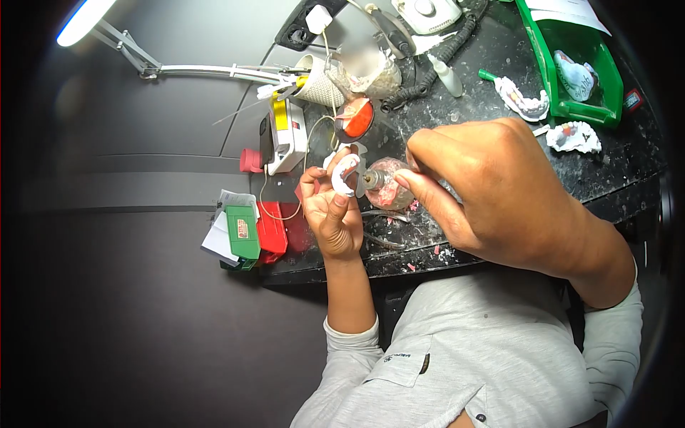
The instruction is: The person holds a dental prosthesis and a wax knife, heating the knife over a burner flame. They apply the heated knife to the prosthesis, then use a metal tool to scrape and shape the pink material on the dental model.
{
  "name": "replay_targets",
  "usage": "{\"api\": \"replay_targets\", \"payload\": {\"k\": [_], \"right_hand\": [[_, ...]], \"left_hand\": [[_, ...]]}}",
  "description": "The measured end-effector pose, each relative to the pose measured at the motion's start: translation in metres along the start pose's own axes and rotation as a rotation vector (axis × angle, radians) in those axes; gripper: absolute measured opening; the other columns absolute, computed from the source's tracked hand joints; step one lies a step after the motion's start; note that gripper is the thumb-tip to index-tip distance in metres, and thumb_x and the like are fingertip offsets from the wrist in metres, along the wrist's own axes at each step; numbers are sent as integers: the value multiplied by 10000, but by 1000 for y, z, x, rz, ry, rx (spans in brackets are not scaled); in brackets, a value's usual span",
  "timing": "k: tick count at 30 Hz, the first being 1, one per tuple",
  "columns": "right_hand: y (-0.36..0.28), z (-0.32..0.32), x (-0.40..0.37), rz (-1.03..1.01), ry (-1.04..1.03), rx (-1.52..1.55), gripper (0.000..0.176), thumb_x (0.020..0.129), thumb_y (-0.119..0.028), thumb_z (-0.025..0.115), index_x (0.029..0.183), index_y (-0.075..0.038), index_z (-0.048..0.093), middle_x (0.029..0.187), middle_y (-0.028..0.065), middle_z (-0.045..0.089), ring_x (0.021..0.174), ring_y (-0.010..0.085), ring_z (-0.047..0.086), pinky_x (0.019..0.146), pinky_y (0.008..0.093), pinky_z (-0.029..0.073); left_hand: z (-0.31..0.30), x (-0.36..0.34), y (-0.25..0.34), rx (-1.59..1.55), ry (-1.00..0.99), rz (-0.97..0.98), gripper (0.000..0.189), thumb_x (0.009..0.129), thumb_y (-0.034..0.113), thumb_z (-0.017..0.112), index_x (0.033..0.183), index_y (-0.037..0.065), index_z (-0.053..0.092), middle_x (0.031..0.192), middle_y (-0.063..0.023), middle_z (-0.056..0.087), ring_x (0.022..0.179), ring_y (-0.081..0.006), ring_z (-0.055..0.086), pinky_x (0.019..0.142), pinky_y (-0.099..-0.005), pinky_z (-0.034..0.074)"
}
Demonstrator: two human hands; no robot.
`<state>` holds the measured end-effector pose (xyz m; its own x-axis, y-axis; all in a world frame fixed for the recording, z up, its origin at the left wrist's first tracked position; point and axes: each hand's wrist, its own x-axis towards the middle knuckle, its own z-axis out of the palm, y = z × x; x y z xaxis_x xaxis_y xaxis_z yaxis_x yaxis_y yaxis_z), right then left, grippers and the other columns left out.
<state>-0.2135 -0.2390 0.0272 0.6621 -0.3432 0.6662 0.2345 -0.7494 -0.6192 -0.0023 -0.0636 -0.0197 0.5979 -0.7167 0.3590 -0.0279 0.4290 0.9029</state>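
My left hand holds up a white horseshoe-shaped dental cast with pink along its inner side, gripped between thumb and fingers. My right hand is closed in a pinch just to the right; whatever lies between its thumb and fingers is too thin or hidden to name. Between the two hands stands a glass spirit burner with a metal wick holder and pink bits on it. No flame can be made out. Beyond the left fingertips is a round holder with orange-red material.
More dental casts lie at the right beside a green bin. A small white bottle and a corded handpiece are at the back. Red and green boxes sit at the left edge. Pink scraps and metal tools lie near the front.
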Motion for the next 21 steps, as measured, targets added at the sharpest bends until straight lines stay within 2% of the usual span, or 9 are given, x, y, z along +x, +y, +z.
{"api": "replay_targets", "payload": {"k": [5,11,21], "right_hand": [[0,-1,0,5,-11,-14,143,820,-92,706,808,-17,585,674,132,605,603,322,626,539,405,475],[0,-1,0,6,-28,-24,144,812,-93,711,815,-16,589,678,132,607,608,323,627,542,405,475],[1,-1,-1,4,-27,-27,147,807,-95,714,816,-14,592,680,133,609,608,322,629,541,402,476]], "left_hand": [[0,-1,0,-5,-37,24,626,807,113,791,1273,60,376,1394,-328,458,1291,-356,523,1135,-461,392],[-1,-2,2,-33,-55,45,620,802,120,798,1259,54,384,1404,-351,436,1307,-364,512,1162,-459,361],[3,0,-3,-11,-60,15,626,797,127,808,1252,51,384,1386,-311,471,1282,-351,532,1125,-449,393]]}}
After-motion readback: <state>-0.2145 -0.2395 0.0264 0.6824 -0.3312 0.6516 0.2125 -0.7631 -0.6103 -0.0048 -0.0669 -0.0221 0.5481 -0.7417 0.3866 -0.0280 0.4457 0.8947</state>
